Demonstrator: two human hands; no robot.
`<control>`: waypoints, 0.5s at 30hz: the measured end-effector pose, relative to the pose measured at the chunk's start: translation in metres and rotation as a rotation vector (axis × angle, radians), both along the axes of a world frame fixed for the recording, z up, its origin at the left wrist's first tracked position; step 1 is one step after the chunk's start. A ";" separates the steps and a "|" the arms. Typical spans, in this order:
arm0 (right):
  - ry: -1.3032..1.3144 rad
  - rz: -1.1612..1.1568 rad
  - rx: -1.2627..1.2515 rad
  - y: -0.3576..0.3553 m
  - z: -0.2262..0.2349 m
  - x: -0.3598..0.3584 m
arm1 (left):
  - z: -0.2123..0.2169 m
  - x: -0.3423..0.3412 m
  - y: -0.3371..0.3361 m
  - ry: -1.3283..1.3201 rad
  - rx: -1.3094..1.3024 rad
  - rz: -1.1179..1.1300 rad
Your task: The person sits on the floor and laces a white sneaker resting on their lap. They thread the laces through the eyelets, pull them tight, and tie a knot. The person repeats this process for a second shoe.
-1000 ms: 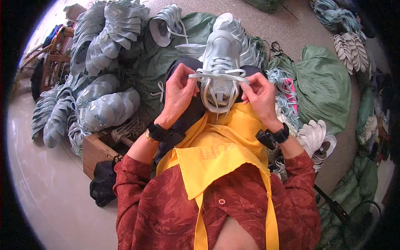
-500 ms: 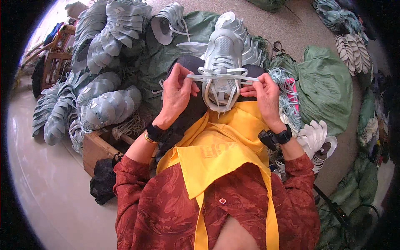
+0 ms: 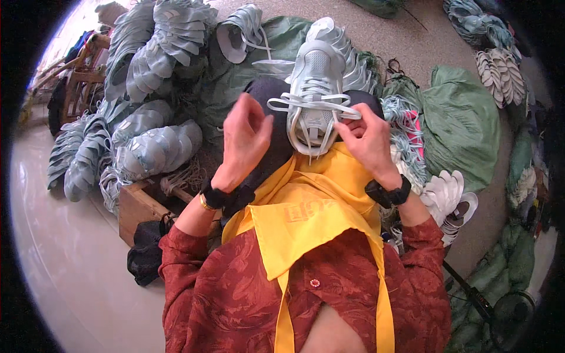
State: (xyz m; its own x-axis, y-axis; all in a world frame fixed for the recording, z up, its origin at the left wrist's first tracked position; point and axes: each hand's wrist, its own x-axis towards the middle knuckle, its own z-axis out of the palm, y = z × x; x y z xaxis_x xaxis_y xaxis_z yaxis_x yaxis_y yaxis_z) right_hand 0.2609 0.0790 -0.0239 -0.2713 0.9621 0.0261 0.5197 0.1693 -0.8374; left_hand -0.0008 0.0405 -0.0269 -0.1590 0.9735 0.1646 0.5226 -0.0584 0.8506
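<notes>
A pale grey-blue shoe upper (image 3: 318, 63) stands between my knees, its toe pointing away from me. White shoelace (image 3: 306, 105) crosses its front in a bow, with one loop reaching left. My left hand (image 3: 244, 136) is off the lace, left of the bow, slightly blurred, with thumb and fingers apart and nothing in them. Beside the bow's right side, my right hand (image 3: 368, 141) pinches the shoelace between thumb and fingers. The lace ends hang down over the upper's near opening.
Stacked pale uppers (image 3: 168, 44) pile up at the left, above a wooden box (image 3: 136, 215). A single laced upper (image 3: 238, 35) lies at the far left of the green sack cloth (image 3: 282, 32). Another green sack (image 3: 462, 129) and white uppers (image 3: 444, 194) are at the right.
My left hand has let go of the lace and drawn back to the left. The stretched lace ends have slackened into a bow. My right hand has shifted slightly inward and down.
</notes>
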 end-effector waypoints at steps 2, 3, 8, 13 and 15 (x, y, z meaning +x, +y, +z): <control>-0.072 0.002 0.070 0.000 -0.003 -0.004 | 0.008 0.006 -0.009 -0.018 -0.089 -0.208; -0.104 0.008 0.120 -0.001 -0.002 -0.008 | 0.004 0.011 -0.013 -0.009 -0.058 -0.289; -0.200 0.012 0.293 0.004 -0.006 -0.012 | -0.002 0.028 -0.025 0.123 -0.054 -0.551; -0.064 -0.085 0.089 0.015 0.009 -0.015 | 0.004 0.039 -0.023 0.308 0.007 -0.598; -0.005 -0.100 -0.031 0.023 0.013 -0.016 | 0.009 0.041 -0.022 0.409 0.021 -0.581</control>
